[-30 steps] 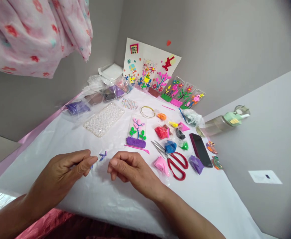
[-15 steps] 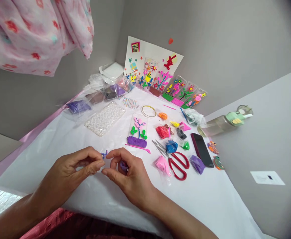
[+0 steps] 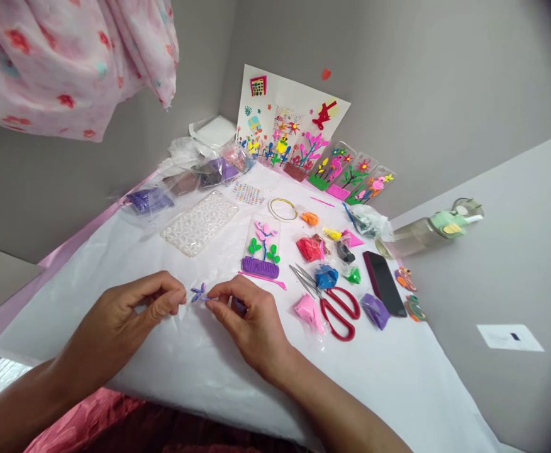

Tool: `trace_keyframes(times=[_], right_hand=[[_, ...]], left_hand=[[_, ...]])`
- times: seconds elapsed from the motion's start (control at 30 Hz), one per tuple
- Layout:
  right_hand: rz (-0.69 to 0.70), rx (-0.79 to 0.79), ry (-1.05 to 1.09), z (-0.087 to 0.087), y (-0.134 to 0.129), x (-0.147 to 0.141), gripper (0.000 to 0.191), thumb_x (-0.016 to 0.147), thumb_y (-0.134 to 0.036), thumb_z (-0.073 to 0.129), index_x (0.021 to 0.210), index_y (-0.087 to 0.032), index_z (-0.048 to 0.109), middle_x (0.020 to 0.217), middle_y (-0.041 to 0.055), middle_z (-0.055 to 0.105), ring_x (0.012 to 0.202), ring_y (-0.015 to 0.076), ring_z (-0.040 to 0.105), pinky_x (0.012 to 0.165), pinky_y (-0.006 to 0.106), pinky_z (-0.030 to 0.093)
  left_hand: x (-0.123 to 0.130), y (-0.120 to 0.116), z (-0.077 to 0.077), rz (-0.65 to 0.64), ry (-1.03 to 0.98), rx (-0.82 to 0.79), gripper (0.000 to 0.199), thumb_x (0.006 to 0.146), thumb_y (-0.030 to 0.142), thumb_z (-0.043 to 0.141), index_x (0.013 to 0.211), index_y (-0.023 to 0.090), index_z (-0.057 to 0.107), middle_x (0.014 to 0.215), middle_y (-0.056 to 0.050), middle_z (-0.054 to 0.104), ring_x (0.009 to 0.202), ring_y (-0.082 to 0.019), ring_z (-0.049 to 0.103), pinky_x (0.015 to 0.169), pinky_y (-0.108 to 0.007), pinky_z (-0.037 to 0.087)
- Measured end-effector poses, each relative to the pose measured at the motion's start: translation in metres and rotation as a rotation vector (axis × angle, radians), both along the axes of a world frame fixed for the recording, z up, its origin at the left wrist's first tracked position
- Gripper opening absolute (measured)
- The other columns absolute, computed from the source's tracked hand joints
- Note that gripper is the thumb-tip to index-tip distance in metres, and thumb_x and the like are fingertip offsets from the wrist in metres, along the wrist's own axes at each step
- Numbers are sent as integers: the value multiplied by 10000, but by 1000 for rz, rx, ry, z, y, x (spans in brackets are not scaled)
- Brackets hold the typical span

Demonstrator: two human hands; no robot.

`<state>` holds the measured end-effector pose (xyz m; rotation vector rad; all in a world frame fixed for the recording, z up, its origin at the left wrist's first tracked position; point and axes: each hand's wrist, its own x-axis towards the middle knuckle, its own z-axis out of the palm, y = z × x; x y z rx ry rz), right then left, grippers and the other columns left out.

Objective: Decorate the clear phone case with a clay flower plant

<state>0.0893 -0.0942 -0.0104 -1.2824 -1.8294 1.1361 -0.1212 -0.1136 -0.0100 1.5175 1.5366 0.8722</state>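
A small purple clay flower point(image 3: 199, 292) is pinched by one petal between the thumb and index finger of my right hand point(image 3: 254, 318). Purple clay point(image 3: 239, 306) also shows in that hand, partly covered by its curled fingers. Just left of the flower, my left hand point(image 3: 131, 318) has thumb and fingertips pressed together, apart from the petals. Whatever it may hold is hidden. Beyond the hands lies a clear phone case point(image 3: 261, 246) bearing a pink clay flower, green leaves and a ridged purple base. A pink stick tool point(image 3: 262, 279) rests at its near edge.
Red-handled scissors point(image 3: 340, 313) lie right of my hands, among wrapped clay lumps such as blue point(image 3: 326, 277) and pink point(image 3: 308, 313). Farther right are a phone point(image 3: 384, 284) and a bottle point(image 3: 410, 238). A patterned clear sheet point(image 3: 200, 221) and plastic bags point(image 3: 204, 173) lie back left.
My left hand has drawn slightly left and up, away from the right. The purple flower now shows fully between the hands, pinched in my right fingertips.
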Motion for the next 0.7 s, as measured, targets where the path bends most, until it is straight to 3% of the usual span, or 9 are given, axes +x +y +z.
trace_keyframes(times=[0.27,0.7], right_hand=[[64,164,-254,-14,8,2,89,1013,-173,694,1045,-191,775,929,45,722,823,166,669,775,267,494],[121,202,-503,-18,8,-6,113,1056,-193,635,1100,-194,739,1023,77,737,883,201,705,756,301,507]], left_hand=[[-10,1,2,46,70,49,363,929,584,596,746,272,631,689,94,637,681,-127,581,673,-159,448],[-9,0,4,29,70,47,378,954,569,554,734,270,627,686,79,614,677,-135,559,678,-174,448]])
